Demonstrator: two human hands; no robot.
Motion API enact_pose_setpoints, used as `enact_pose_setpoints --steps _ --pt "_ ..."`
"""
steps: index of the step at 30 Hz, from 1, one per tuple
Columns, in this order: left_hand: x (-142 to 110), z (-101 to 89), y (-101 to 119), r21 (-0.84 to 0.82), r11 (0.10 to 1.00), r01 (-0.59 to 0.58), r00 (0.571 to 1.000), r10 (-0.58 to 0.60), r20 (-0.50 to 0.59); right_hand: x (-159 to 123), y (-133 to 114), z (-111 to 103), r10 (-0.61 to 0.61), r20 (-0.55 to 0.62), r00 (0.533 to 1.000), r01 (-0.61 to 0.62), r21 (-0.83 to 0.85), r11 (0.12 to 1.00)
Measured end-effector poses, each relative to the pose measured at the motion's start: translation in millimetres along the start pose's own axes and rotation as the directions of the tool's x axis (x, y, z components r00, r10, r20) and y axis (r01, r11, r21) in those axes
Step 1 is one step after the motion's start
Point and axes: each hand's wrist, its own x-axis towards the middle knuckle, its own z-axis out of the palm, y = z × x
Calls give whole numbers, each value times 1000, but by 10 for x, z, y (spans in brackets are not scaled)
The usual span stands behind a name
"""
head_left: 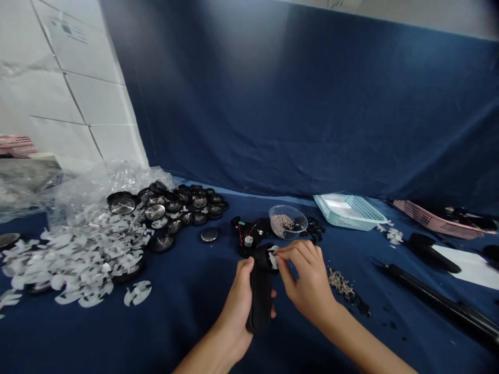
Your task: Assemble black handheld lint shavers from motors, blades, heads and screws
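Observation:
My left hand (238,306) is wrapped round the handle of a black plastic housing (260,304), shaped like a small hair dryer body. At the housing's round upper end, my right hand (306,275) pinches a white plastic piece (273,257) that sits in the opening. Its fingertips partly cover that piece. Just beyond the housing lies a black part with red wires and a small motor (248,240). Behind my right hand stands a clear bowl (298,231) of small screws, with little black parts scattered beside it.
On the left are a heap of white plastic pieces (78,259), many round black caps with metal mesh (175,208) and clear plastic bags (105,187). A blue basket (353,221), a pink basket (432,223), loose screws (341,283) and a black electric screwdriver (440,298) lie on the right.

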Motion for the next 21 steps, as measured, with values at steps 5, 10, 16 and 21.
enact_pose_setpoints --steps 5,10,16,21 --pt "81 -29 43 -84 996 42 995 -35 89 21 71 -182 43 -72 996 -49 -81 996" --pt "6 -54 172 -85 992 91 949 -61 308 -305 294 -332 3 66 998 8 -160 987" --pt "-76 -53 182 -81 988 128 894 -80 441 -748 358 -119 -103 222 969 136 -138 981" --pt "-59 -70 152 -95 989 115 883 -59 465 -522 214 -268 -83 9 997 83 -112 990"
